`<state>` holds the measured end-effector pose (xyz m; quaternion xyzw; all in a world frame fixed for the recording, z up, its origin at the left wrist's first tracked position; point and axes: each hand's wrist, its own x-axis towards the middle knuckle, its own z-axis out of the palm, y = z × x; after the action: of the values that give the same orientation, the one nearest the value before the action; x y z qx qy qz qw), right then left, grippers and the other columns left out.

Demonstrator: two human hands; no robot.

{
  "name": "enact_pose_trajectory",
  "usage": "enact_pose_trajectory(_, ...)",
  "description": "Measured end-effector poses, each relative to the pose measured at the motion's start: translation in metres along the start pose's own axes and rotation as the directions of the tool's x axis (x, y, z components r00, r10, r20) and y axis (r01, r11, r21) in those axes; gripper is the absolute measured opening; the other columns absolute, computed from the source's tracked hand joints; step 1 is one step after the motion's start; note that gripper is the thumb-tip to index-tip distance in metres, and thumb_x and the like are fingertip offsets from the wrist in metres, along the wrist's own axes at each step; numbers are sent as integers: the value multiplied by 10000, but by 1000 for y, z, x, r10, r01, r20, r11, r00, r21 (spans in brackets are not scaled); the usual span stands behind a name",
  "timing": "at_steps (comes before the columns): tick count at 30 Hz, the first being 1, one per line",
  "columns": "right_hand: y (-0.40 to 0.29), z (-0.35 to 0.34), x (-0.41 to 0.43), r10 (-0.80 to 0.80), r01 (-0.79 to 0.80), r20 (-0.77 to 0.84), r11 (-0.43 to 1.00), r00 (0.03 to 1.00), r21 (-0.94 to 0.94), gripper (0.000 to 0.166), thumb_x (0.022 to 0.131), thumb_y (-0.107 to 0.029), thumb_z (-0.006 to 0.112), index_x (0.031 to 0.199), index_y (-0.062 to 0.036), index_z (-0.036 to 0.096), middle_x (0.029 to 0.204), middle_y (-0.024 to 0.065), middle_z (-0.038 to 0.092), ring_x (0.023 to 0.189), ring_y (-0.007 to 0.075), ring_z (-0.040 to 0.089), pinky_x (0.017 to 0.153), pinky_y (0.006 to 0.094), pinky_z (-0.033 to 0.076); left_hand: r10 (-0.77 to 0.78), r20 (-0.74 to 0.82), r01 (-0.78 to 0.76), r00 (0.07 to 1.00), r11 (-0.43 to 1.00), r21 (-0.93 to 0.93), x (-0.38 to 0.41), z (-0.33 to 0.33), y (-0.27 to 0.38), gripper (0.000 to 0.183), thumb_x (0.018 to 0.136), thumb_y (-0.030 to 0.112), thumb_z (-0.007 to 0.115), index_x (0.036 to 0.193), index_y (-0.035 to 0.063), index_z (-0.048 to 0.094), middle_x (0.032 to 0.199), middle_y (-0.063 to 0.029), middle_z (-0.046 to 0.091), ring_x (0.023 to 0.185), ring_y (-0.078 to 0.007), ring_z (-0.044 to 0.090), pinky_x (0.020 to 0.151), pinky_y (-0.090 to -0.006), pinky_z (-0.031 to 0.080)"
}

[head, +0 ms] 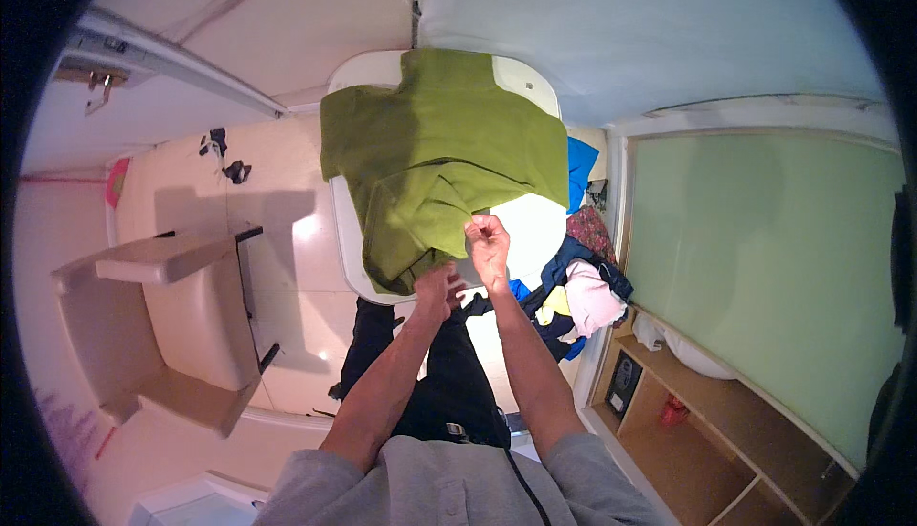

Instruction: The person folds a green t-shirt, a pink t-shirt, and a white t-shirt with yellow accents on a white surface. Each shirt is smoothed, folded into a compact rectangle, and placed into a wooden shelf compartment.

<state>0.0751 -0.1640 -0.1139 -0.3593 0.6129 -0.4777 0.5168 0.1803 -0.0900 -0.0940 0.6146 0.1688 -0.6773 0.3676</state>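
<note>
A green garment [466,125] lies spread over a white table [544,221] with rounded corners, its lower part bunched and partly folded over. My right hand [488,243] pinches an edge of the green cloth between thumb and fingers, near the table's front half. Close to the table's front edge, my left hand [438,288] is at the garment's lower end, slightly blurred, fingers partly bent; whether it grips the cloth is not plain.
Heaped clothes, among them a pink cloth [593,298], lie on the floor right of the table. A beige armchair [193,311] stands at the left. Small dark items [236,171] lie on the tiles. A wooden shelf unit [688,426] is at the lower right.
</note>
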Motion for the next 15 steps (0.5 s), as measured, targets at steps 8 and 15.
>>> enact_pose_trajectory(8,-27,11,-14,117,-116,64,993,991,-32,128,907,37,725,1004,-32,679,897,11,688,801,85,600,759,255,503,429,501,93,752,683,-725,55,-26,-33,235,1022,159,539,1241,75,556,1166,-96,643,960,-296,684,933,-497,577)
enact_pose_trajectory(15,10,-14,-5,-11,33,82,963,997,-269,101,881,58,693,934,-23,665,860,30,642,739,134,599,707,276,518,509,-142,-520,849,758,-392,55,-14,0,68,956,117,632,1023,122,623,977,2,686,798,-205,668,597,-405,560)
